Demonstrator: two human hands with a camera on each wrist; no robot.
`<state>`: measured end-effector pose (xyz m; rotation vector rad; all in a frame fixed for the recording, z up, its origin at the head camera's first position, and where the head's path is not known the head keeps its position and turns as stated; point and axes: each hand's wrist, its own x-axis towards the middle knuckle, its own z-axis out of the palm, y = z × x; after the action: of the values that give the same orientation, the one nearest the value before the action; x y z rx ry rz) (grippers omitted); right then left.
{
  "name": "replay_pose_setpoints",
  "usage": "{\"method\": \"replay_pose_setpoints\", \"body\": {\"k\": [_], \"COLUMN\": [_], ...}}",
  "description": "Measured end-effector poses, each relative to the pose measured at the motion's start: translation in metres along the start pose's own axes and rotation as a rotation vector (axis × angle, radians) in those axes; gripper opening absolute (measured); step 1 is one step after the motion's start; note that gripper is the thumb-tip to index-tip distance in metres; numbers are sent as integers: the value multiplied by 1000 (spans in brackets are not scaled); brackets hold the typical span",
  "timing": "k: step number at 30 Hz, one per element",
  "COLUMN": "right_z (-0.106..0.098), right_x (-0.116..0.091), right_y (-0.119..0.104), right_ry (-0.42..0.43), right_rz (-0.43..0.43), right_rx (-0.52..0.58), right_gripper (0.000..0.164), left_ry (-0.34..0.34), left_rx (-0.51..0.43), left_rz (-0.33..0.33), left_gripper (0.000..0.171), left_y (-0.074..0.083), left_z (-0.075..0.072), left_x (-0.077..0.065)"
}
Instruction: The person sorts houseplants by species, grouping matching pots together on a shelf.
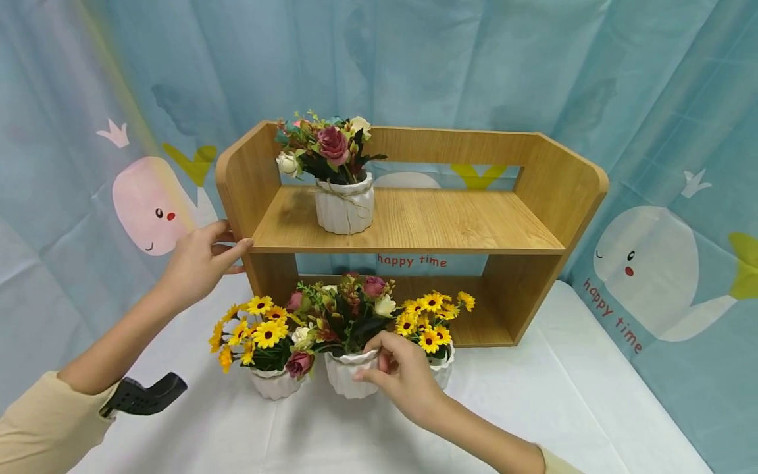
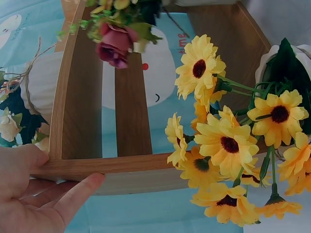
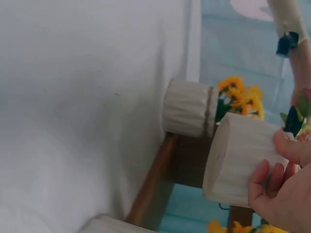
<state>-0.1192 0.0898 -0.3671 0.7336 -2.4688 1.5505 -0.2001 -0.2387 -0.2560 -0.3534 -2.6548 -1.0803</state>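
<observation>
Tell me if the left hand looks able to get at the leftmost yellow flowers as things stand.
Probably yes: the left hand is near the yellow flowers with nothing visible in between, though it grips the shelf and would likely need to let go first.

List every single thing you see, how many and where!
Table: 1, white, across the bottom
Wooden shelf: 1, brown, on the table
Upper rose pot: 1, white, mixed flowers, upper board, left
Front rose pot: 1, white, mixed flowers, before the shelf
Yellow-flower pots: 2, white, beside the front rose pot
Curtain: at least 1, blue, behind
Whale pictures: 3, one pink, two pale, on the curtain
Crowns: 2, pink and white, above whales
"Happy time" writing: 2, red, on the curtain
Black gadget: 1, black, left wrist
Sleeves: 2, beige, on the arms
Left hand: 1, holding the shelf's left side
Right hand: 1, holding the front rose pot
</observation>
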Motion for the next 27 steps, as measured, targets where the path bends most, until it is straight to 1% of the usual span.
{"method": "replay_pose_setpoints", "body": {"k": [9,15,27], "right_z": [-20,-32,-57], "right_x": [2,3,4], "right_y": [-22,-34,-50], "right_ry": [-31,-25,7], "right_rz": [-14,-25,-92], "right_rx": [25,6,-37], "right_gripper": [24,24,24], "left_ry": [0,1,3], "left_rx": [-4,-5,-6], "left_rz": [-2,-2,-1], "left_gripper": [48,49,49], "left_y": [0,0,0], "left_z": [0,0,1], "left_x": [0,0,1]}}
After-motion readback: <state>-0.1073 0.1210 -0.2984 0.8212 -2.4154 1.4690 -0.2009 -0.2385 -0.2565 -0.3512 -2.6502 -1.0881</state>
